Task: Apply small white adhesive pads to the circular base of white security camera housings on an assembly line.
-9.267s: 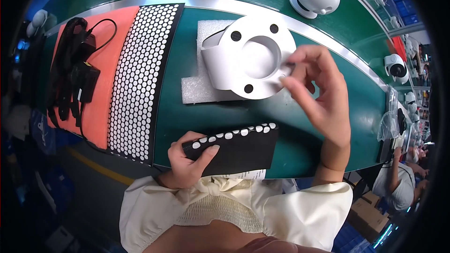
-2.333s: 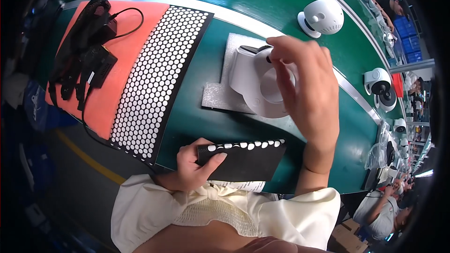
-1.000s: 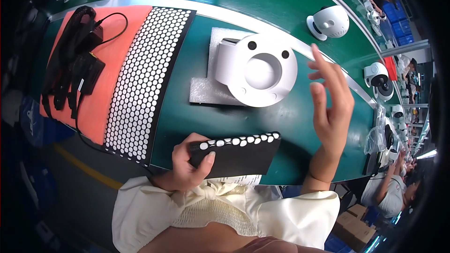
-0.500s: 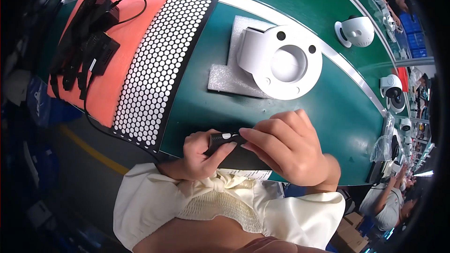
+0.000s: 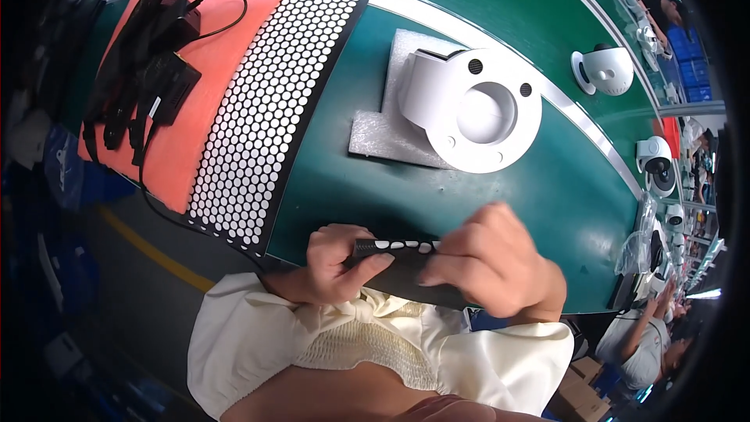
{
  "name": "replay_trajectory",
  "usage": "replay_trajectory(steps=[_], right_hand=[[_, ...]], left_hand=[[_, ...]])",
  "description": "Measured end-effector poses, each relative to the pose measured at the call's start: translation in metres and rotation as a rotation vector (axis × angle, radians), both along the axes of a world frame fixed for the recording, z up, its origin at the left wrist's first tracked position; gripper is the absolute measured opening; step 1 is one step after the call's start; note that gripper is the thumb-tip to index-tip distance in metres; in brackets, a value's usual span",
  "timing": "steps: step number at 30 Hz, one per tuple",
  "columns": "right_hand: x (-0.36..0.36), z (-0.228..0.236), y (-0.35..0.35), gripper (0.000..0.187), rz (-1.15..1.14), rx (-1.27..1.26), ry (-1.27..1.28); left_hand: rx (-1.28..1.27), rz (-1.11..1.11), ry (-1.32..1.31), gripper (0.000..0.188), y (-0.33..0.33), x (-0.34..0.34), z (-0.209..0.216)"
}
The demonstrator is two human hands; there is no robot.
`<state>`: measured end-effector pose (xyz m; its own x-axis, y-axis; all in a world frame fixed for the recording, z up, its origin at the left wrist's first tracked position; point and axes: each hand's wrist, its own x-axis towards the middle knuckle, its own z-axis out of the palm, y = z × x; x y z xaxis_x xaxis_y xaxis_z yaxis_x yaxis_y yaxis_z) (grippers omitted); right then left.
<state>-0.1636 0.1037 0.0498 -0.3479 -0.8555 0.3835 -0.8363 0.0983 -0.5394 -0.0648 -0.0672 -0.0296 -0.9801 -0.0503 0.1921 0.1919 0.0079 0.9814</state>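
Close to my body, my left hand (image 5: pixel 341 262) is closed on one end of a flat black piece (image 5: pixel 410 284). Its thumb lies across the near face. Along the upper edge of the piece runs a row of white ovals (image 5: pixel 397 244). At the other end, my right hand (image 5: pixel 494 264) has its fingers curled against the edge and its thumb over the face; motion blurs it. Beyond both hands, a round white housing (image 5: pixel 522 137) with a large central opening rests on a grey foam block (image 5: pixel 375 134).
On the left lies a black sheet of white dots (image 5: pixel 254 113), beside an orange pad (image 5: pixel 223 55) bearing black cabled devices (image 5: pixel 176 90). White cameras (image 5: pixel 609 70) stand along the far right. A clear plastic bag (image 5: pixel 634 250) lies at the table's right end.
My right hand has slid right along the black piece's edge, uncovering several white ovals. The piece has turned slightly, and my left hand keeps hold of its end.
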Motion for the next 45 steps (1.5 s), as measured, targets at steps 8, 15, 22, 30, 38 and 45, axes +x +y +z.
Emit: replay_trajectory(steps=[8, 15, 22, 30, 38, 45], right_hand=[[-0.031, 0.002, -0.006, 0.023, -0.494, -0.141, -0.334], [-0.033, -0.004, -0.021, 0.028, -0.489, -0.036, -0.373], [-0.032, -0.006, -0.024, 0.026, -0.519, -0.049, -0.326], [-0.032, -0.004, -0.025, 0.024, -0.530, -0.031, -0.287], [-0.034, -0.003, -0.026, 0.029, -0.551, 0.068, -0.208], [-0.036, 0.002, 0.000, 0.013, -0.728, 0.084, -0.228]], left_hand=[[0.053, -0.009, -0.050, 0.013, -0.001, -0.001, 0.004], [0.038, -0.008, -0.079, 0.011, -0.002, 0.000, 0.002], [0.026, -0.010, -0.050, 0.011, -0.002, -0.001, 0.003], [0.033, -0.020, -0.068, 0.011, -0.002, 0.000, 0.001], [0.040, 0.011, -0.085, 0.012, 0.000, -0.002, 0.004], [0.044, 0.014, -0.134, 0.013, 0.000, -0.001, 0.005]])
